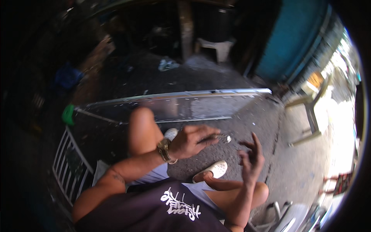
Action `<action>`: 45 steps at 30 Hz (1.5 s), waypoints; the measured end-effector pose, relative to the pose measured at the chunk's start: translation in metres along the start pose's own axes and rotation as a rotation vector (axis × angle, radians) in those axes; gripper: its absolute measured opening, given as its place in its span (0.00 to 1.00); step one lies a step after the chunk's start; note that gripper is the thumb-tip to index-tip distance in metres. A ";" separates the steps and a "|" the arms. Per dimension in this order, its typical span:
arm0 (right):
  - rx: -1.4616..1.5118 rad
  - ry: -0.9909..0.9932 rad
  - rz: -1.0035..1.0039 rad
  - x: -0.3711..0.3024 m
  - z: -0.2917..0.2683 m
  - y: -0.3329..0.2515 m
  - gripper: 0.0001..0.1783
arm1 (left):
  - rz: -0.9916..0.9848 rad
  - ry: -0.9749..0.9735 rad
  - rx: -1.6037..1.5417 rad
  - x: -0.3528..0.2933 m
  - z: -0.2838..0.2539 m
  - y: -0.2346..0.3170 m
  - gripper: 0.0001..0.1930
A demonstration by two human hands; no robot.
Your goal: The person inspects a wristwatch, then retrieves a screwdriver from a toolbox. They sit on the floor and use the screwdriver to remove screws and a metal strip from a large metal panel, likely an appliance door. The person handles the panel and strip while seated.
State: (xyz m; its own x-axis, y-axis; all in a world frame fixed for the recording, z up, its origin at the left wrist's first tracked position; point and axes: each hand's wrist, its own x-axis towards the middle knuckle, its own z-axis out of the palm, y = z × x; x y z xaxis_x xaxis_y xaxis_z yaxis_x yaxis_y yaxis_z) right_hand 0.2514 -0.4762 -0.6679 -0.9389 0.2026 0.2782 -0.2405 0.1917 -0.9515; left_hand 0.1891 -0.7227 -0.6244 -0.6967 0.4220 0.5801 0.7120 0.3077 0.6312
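My left hand (pixel 195 141), with a gold-toned watch (pixel 164 150) at its wrist, is closed in a pinch in front of me. From its fingertips sticks out a small shiny, silvery thing (pixel 225 138), too blurred to name. To the right of it my right hand (pixel 252 156) is raised with fingers apart and nothing in them, close to the shiny thing but not touching it. Beyond both hands a long framed panel (pixel 185 105) with silvery metal edges extends across the floor.
A green object (pixel 68 115) is by the panel's left end, above a white slatted rack (pixel 71 166). At right stands a pale plastic chair (pixel 311 112). A dark container (pixel 216 27) sits on a white stool (pixel 218 48) at the back, near a blue panel (pixel 288 36). Small scraps dot the floor.
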 end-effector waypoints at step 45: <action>-0.768 -1.070 0.401 -0.077 0.073 0.112 0.16 | -0.207 -0.111 1.037 -0.107 -0.257 -0.100 0.23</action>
State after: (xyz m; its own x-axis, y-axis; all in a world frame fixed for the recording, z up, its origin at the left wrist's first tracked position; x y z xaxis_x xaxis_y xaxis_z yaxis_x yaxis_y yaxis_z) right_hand 0.2786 -0.5406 -0.8054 -0.7250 -0.3947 -0.5645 -0.0442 0.8445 -0.5338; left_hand 0.1694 -1.0178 -0.6174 -0.8382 0.3375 0.4284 0.3438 0.9368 -0.0653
